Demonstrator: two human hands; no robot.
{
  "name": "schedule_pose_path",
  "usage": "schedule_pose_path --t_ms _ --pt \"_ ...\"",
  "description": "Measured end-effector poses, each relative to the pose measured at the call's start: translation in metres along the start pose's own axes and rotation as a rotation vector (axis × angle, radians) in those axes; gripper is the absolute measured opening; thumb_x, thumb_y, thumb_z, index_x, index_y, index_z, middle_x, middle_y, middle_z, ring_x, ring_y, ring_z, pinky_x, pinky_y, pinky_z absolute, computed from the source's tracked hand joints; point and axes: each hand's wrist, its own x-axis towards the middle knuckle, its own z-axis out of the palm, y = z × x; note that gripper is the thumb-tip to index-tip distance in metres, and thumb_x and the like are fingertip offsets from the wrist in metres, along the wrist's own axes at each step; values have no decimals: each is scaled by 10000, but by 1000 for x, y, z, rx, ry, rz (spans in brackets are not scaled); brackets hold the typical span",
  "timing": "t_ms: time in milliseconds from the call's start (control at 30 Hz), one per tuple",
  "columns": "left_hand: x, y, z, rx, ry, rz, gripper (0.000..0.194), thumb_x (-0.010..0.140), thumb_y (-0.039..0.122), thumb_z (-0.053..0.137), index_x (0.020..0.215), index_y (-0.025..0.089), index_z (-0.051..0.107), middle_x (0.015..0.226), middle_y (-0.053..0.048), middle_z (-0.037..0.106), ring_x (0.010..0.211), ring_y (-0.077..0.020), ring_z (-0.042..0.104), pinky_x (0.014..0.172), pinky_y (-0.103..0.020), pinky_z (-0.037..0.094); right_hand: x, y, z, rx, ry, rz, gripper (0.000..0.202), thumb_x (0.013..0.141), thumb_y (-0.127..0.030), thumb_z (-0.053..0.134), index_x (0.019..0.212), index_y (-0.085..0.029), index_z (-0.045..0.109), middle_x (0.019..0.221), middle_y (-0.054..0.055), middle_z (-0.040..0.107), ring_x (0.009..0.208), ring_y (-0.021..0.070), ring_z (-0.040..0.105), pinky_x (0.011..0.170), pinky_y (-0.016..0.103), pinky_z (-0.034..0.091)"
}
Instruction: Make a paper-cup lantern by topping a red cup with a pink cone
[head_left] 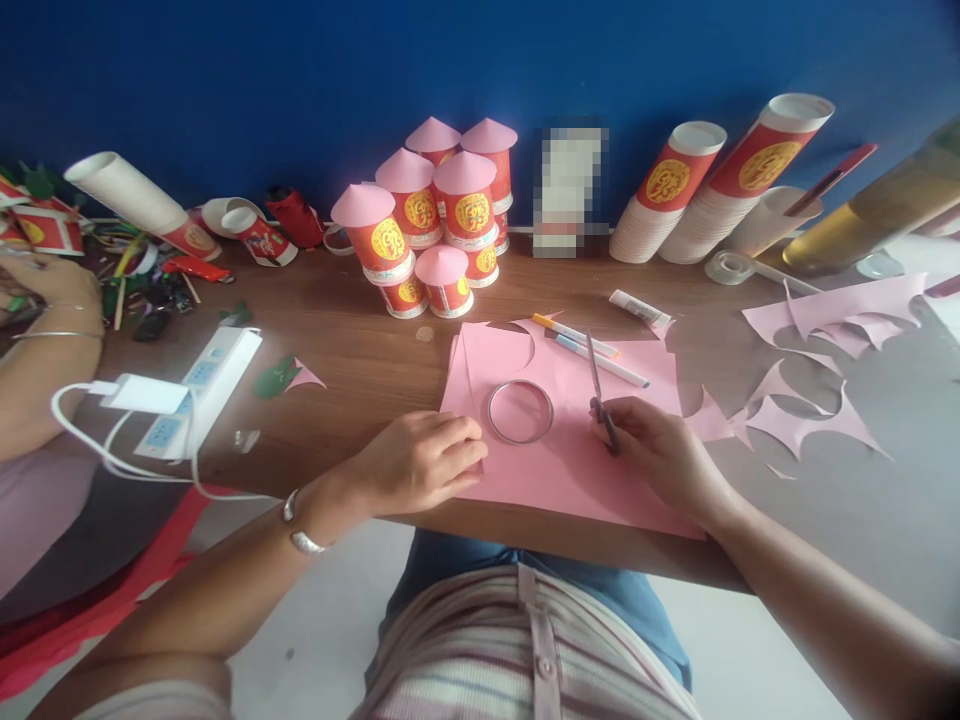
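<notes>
Striped shirt point(480, 655): positioned nearest, against the table point(367, 375).
Left hand point(424, 460): fingers loosely curled, rested on the left edge of the pink paper point(555, 490) — whether any sheet is gripped cannot be told.
Right hand point(660, 445): closed around the scissors point(597, 402), blades pointed far.
Ring point(520, 441): laid flat on the paper, between the hands.
Cone-topped cups point(474, 210): stacked beyond the paper, far side.
</notes>
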Motion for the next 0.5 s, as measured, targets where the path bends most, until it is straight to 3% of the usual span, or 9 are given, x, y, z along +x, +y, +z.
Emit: schedule_pose_path --t_ms 67,233,333,500 --pt "2 -1 1 56 -10 36 21 1008 180 635 1008 173 655 948 -24 705 766 -141 633 726 -291 522 0 1 2 -19 -3 -10 249 942 -447 644 961 -209 716 858 52 760 749 198 690 671 317 556" --pt "10 -8 8 169 32 118 153 981 39 589 936 166 660 931 -20 703 757 -130 596 722 -277 482 -2 -2 0 -42 -26 -61 185 937 -367 605 974 -219 708 843 52 767 736 200 711 663 314 577" --pt "14 -15 10 226 71 163 213 966 2 584 847 166 648 876 -13 689 728 -128 563 705 -278 458 -1 -5 -9 -170 40 -116 178 926 -329 592 995 -229 721 797 31 765 707 196 720 667 313 569" --pt "12 -26 6 270 50 129 219 971 -1 567 895 166 687 887 -14 708 753 -131 594 710 -278 472 -1 -2 -30 -466 160 -205 203 953 -326 607 1067 -258 761 811 19 785 620 184 689 604 306 496"
